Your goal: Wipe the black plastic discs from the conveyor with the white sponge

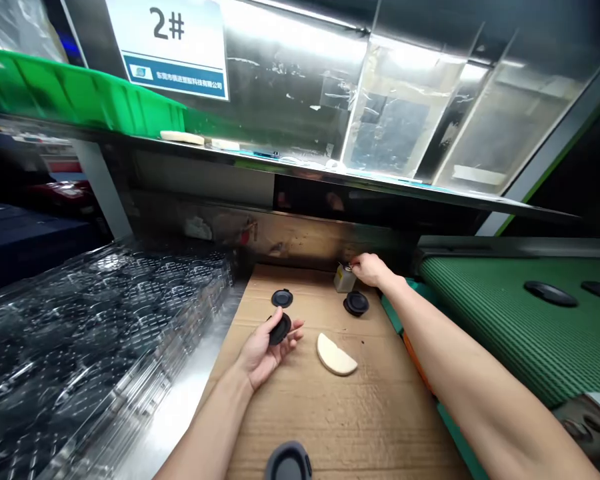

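Note:
My left hand (266,352) is palm up with its thumb on a round black plastic lid (280,329), held above the cardboard (380,413). At the far edge my right hand (373,269) has its fingers closed at the top of a small square metal can (345,279); what the fingertips pinch there is too small to make out. In front of the can lie stacked black lids (357,303). Another black lid (282,298) rests beyond my left hand. A cream half-round pad (336,355) lies between my arms. One more black lid (289,461) sits at the near edge.
Clear plastic trays (145,320) with dark round parts stand on the left. A green conveyor belt (520,320) carrying black lids (551,293) runs along the right. Overhead, a metal shelf (300,163) holds a green bin (80,93) and a cream pad (182,137).

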`<state>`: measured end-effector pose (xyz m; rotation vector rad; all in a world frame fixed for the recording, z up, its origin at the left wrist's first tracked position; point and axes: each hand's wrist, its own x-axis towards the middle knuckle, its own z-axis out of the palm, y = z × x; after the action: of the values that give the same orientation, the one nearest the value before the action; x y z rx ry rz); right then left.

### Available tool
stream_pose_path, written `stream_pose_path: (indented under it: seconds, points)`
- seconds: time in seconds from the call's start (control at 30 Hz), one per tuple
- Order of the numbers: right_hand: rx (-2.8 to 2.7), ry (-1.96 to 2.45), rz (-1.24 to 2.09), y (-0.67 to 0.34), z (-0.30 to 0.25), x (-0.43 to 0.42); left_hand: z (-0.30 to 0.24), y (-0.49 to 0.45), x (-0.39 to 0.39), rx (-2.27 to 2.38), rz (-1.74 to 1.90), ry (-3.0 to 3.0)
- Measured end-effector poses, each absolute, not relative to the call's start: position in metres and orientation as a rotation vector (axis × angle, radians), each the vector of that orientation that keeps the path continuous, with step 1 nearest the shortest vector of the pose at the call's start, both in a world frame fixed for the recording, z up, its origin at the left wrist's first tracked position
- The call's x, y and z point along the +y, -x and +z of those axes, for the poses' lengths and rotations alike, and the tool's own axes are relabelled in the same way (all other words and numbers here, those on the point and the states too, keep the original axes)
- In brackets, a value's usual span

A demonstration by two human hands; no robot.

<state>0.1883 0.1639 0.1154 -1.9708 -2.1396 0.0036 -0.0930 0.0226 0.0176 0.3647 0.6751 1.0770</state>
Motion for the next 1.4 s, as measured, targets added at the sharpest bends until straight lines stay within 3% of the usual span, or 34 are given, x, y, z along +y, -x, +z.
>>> stream_pose_path:
  seconds: [0.47,0.8,1.03,1.4]
  points:
    - [-1.989,1.895,0.056,-0.184,0.127,0.157,0.013,0.091,0.024,0.526,1.118,-0.282]
    - [-1.889,1.261,0.577,-0.093,0.056,0.000,0.001,0.081,0.026,0.644,1.176,-0.373]
    - [-2.113,1.187,0.392,-0.070,0.029,-0.019,0.000,0.076,0.025,0.593,1.192,-0.435]
    - [-2.424,1.229,-0.034,-0.071,0.017,-0.022,-0.001,0.059,0.023,0.892,1.350,-0.507]
